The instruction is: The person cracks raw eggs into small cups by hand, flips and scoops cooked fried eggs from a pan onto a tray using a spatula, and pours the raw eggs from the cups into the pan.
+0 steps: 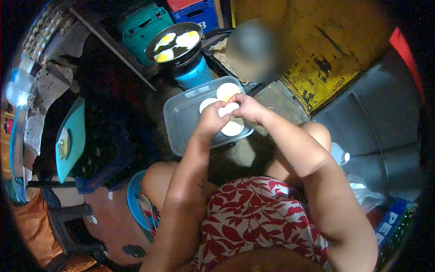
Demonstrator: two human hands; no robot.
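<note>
My left hand [212, 119] and my right hand [248, 109] meet above a clear plastic tub [170, 115]. Fingers of both are closed on a small white eggshell [229, 109], whose far side is partly covered by the fingertips. Below it in the tub sit round white bowls [228, 89], one with some yellow at its near edge. Another white bowl [232, 128] is under my right wrist, and a third is partly hidden behind my left hand. Beyond the tub, a black frying pan [174, 43] holds several fried eggs [186, 40] with yellow yolks.
The pan stands on a blue burner [192, 75]. Green [147, 27] and blue crates [197, 16] are behind it. A blurred round object [259, 50] rests right of the pan, near a yellow worn panel [326, 50]. A teal tray [72, 140] is at left, a white bottle [339, 154] at right.
</note>
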